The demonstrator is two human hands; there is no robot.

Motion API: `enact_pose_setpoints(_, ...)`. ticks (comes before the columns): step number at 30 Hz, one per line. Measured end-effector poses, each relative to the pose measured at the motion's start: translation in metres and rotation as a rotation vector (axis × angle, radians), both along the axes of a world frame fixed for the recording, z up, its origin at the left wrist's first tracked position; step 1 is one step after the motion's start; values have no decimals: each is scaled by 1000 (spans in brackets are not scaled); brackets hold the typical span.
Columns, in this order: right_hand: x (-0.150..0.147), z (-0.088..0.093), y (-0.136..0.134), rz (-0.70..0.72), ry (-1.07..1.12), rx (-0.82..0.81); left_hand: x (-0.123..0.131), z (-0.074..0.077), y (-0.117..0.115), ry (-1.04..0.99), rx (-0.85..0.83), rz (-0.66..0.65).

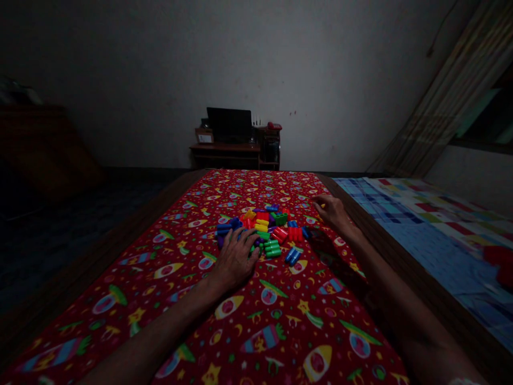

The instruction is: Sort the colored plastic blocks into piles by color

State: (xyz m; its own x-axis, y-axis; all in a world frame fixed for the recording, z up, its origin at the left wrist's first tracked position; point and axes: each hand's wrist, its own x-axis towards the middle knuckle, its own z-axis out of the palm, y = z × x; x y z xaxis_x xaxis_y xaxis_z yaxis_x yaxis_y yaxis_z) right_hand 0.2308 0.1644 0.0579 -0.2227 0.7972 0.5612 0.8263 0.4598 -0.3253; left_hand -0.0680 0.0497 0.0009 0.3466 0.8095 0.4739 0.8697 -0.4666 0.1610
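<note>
A loose heap of plastic building blocks in red, yellow, green, blue and purple lies on a red cloth printed with rockets and stars. My left hand rests on the heap's near left side, palm down with fingers spread, covering some blocks. Close by its thumb is a green block. A blue block lies apart at the near right, below a red block. Raised to the right of the heap, my right hand has its fingers curled together. A small yellow patch shows by them; whether it is held is unclear.
The cloth covers a long table with dark wooden edges. On the right is a bed with a checked blue sheet. Against the far wall, a desk carries a black monitor and a red telephone.
</note>
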Motion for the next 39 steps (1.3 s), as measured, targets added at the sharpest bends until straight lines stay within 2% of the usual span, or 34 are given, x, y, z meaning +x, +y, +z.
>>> enact_pose_setpoints(2,-38,6,-5,169,-48,-78,0,1,0,3,4,-2)
enact_pose_setpoints(5,-95,-2,-12,360,-215,-158,0,1,0,4,14,-2)
enact_pose_setpoints(8,-133,-20,-19,402,-338,-172,0,-1,0,3,31,5)
enact_pose_setpoints(11,-142,-31,-20,426,-316,-164,0,-3,0,8,36,9)
enact_pose_setpoints(13,-134,-27,-16,466,-239,-203,0,-3,0,6,29,8)
enact_pose_setpoints(15,-116,-16,-7,431,-120,-235,0,-2,0,2,24,2)
enact_pose_setpoints(20,-46,11,18,28,163,-114,0,0,-1,-2,9,3)
enact_pose_setpoints(23,-7,10,27,-212,199,-56,-1,-1,0,5,12,2)
enact_pose_setpoints(25,10,4,30,-313,201,-57,-2,-2,0,10,21,-1)
enact_pose_setpoints(30,18,-11,32,-465,103,-185,-2,0,0,13,19,-9)
enact_pose_setpoints(34,20,-15,30,-579,0,-259,-2,1,0,12,24,-6)
enact_pose_setpoints(37,24,-13,30,-564,-20,-236,-1,1,0,0,40,-10)
enact_pose_setpoints(39,19,-9,30,-504,-5,-167,-1,0,1,-8,48,-14)
